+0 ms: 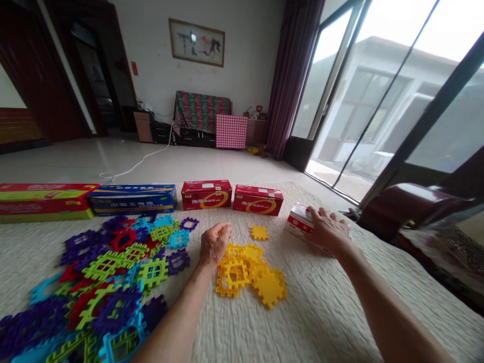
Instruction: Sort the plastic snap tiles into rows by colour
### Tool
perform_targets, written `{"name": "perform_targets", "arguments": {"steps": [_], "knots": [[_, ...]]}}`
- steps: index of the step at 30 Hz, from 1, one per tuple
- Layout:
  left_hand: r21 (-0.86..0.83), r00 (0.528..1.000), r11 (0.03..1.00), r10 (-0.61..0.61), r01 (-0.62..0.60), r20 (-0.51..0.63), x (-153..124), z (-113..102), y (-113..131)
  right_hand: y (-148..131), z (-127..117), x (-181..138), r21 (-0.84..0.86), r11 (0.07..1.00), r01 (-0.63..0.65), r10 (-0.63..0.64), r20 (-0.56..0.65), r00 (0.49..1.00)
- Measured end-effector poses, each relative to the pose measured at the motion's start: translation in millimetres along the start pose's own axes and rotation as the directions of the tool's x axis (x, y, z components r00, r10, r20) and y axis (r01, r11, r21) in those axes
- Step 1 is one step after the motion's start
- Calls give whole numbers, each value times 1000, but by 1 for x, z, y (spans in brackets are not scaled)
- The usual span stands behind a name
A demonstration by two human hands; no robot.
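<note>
My right hand is spread over the top of a white and red box, with its fingers curled around the far side. The box lies at an angle on the cream quilted cover. My left hand is curled into a loose fist, and nothing shows in it. It rests just beside a small pile of yellow plastic building pieces with notched edges. A single yellow square piece lies apart, between my two hands.
A heap of purple, green, blue and red notched pieces spreads out at the left. Along the back stand a red and yellow-green box, a blue box and two red boxes. Dark wooden furniture is at the right.
</note>
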State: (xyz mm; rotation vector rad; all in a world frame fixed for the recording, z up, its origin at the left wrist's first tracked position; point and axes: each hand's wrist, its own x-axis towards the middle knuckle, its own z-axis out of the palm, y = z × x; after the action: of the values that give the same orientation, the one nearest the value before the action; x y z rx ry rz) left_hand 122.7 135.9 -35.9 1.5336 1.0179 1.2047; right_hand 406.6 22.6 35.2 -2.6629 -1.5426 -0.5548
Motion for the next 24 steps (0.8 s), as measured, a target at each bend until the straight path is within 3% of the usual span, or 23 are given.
{"name": "perform_targets", "arguments": {"steps": [6,9,12,15,17,18,20,24], "knots": [[1,1000,1000,-1,1,1,-1,1,0,4,18,5,21,997,-68,70,-138,988],[19,1000,1000,1,-1,5,0,0,0,10,28,7,31,994,-108,113,-241,964],[22,1000,1000,0,0,7,1,0,-1,2,25,6,90,994,-68,97,-364,926],[20,1000,1000,6,-6,8,1,0,-3,-24,19,0,235,952,197,-73,-451,890],[24,1000,1000,14,-14,12,1,0,-3,-49,20,-6,357,806,473,-316,-417,852],[26,1000,1000,15,-16,13,1,0,-3,-60,24,-9,427,717,551,-398,-398,827],[28,1000,999,16,-16,15,1,0,-4,-80,33,-15,523,614,590,-472,-356,807],[45,1000,999,20,-21,14,2,0,-5,-93,43,-20,600,553,579,-541,-269,797]]}}
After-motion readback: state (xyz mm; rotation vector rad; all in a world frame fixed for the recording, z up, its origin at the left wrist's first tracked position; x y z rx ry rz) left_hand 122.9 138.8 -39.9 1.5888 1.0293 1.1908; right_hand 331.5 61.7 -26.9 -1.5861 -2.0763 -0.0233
